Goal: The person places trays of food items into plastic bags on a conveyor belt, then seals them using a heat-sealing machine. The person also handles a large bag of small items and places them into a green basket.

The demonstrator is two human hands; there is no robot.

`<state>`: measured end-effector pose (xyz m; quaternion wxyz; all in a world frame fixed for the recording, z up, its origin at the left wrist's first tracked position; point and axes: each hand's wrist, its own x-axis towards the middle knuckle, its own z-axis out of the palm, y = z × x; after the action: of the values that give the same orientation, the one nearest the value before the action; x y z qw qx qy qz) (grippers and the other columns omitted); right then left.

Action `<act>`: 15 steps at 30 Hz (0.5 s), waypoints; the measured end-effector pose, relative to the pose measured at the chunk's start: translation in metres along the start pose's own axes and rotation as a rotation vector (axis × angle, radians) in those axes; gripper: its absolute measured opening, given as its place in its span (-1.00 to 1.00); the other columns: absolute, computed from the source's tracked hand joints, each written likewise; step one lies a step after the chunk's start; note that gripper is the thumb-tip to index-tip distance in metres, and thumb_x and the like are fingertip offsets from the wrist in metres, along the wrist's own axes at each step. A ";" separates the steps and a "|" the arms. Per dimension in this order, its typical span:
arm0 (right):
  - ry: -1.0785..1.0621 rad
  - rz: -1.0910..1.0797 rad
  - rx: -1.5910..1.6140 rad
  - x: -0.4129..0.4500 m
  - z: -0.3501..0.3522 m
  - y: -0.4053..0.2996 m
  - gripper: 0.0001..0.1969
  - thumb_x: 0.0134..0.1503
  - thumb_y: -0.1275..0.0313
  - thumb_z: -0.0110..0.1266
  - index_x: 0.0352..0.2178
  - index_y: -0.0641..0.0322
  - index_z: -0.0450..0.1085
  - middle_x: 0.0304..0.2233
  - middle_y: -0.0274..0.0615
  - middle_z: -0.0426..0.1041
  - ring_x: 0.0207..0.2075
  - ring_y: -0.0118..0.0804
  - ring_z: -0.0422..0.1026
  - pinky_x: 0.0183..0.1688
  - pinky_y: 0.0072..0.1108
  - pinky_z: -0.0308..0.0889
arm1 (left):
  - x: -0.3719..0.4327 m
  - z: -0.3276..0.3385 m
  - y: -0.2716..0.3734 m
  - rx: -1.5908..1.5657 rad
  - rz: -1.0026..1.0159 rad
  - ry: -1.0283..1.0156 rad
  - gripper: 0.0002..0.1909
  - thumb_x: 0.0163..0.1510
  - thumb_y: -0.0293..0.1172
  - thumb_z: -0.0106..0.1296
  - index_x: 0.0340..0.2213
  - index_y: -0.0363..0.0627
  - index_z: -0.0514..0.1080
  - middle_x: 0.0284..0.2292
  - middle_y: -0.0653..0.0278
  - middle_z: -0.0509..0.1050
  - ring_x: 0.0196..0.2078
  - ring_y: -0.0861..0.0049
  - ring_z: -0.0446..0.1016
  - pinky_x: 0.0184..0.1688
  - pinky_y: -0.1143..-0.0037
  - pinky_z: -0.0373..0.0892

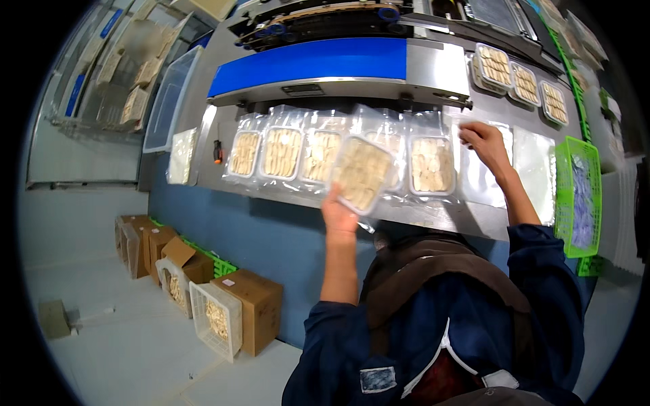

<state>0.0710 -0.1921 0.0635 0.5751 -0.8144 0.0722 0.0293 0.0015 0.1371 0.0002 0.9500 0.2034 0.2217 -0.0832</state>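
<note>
My left hand (339, 215) holds the near edge of a bagged plastic tray (361, 175) packed with pale sliced food. That tray is tilted, slightly blurred, and overlaps another bagged tray (397, 152) behind it. More bagged trays lie in a row along the steel table, the leftmost tray (245, 154) on one side and a tray (431, 165) on the other. My right hand (477, 139) is raised with bent fingers above clear plastic bags (482, 172), to the right of the row; nothing is seen in it. Another stack of flat bags (533, 167) lies farther right.
Behind the row stands a steel machine with a blue cover (310, 66). Filled trays (525, 83) sit at the back right, above a green basket (579, 198). A screwdriver (218, 151) lies on the left. Cardboard boxes (261, 304) and a white crate (216, 319) stand on the floor.
</note>
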 end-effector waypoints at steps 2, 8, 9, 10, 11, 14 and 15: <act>0.212 0.071 -0.164 -0.025 -0.031 0.047 -0.78 -0.07 0.40 -0.05 -0.42 0.35 0.41 -0.59 -0.16 0.42 -0.57 -0.45 0.37 -0.47 -0.64 0.27 | 0.014 0.001 0.016 0.017 0.091 0.094 -0.55 0.05 -0.31 -0.24 -0.04 -0.30 0.10 -0.07 0.02 0.24 -0.02 0.17 0.22 0.02 0.20 0.14; 0.357 0.320 -0.513 -0.094 -0.031 0.124 -0.68 -0.15 0.29 0.11 -0.42 0.32 0.31 -0.53 -0.06 0.38 -0.46 -0.16 0.37 -0.41 -0.48 0.25 | 0.037 0.000 0.033 0.149 0.220 0.265 -0.61 0.10 -0.33 -0.31 -0.08 -0.33 0.13 -0.10 0.07 0.26 -0.07 0.28 0.27 -0.06 0.32 0.24; 0.301 0.226 -0.676 -0.098 -0.025 0.131 -0.64 -0.18 0.28 0.13 -0.39 0.30 0.28 -0.48 -0.06 0.35 -0.42 -0.12 0.34 -0.39 -0.44 0.23 | 0.036 -0.001 0.031 0.219 0.215 0.333 -0.62 0.08 -0.35 -0.26 -0.10 -0.34 0.15 -0.14 0.09 0.28 -0.11 0.32 0.30 -0.09 0.37 0.27; 0.317 0.073 -0.775 -0.102 -0.020 0.138 -0.66 -0.19 0.28 0.13 -0.42 0.30 0.28 -0.47 -0.07 0.35 -0.42 -0.09 0.33 -0.39 -0.43 0.23 | 0.032 -0.004 0.028 0.288 0.216 0.401 -0.63 0.07 -0.37 -0.22 -0.11 -0.34 0.17 -0.17 0.11 0.31 -0.15 0.36 0.32 -0.13 0.41 0.29; 0.328 -0.084 -0.871 -0.105 -0.015 0.143 -0.67 -0.19 0.28 0.13 -0.44 0.30 0.29 -0.45 -0.08 0.35 -0.42 -0.06 0.32 -0.39 -0.41 0.23 | 0.024 -0.007 0.027 0.477 0.251 0.517 -0.65 0.05 -0.38 -0.19 -0.14 -0.33 0.19 -0.21 0.14 0.32 -0.18 0.38 0.33 -0.15 0.43 0.29; 0.430 -0.021 -0.758 -0.098 -0.021 0.165 -0.75 -0.20 0.34 0.11 -0.54 0.31 0.30 -0.50 -0.11 0.36 -0.47 -0.01 0.29 -0.40 -0.38 0.22 | 0.000 0.009 0.012 1.009 0.511 0.715 -0.71 0.01 -0.40 -0.11 -0.23 -0.32 0.26 -0.31 0.21 0.36 -0.28 0.47 0.34 -0.20 0.50 0.28; 0.471 0.058 -0.675 -0.097 -0.021 0.168 -0.78 -0.18 0.36 0.09 -0.58 0.31 0.29 -0.55 -0.14 0.35 -0.51 -0.06 0.29 -0.42 -0.41 0.22 | -0.005 0.013 0.001 1.138 0.714 0.694 -0.73 0.00 -0.41 -0.10 -0.25 -0.32 0.28 -0.33 0.23 0.37 -0.30 0.50 0.33 -0.22 0.53 0.28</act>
<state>-0.0510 -0.2585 -0.0731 0.2423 -0.9393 0.2112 -0.1197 0.0024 0.1330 0.0136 0.5432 0.7365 0.3517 0.1970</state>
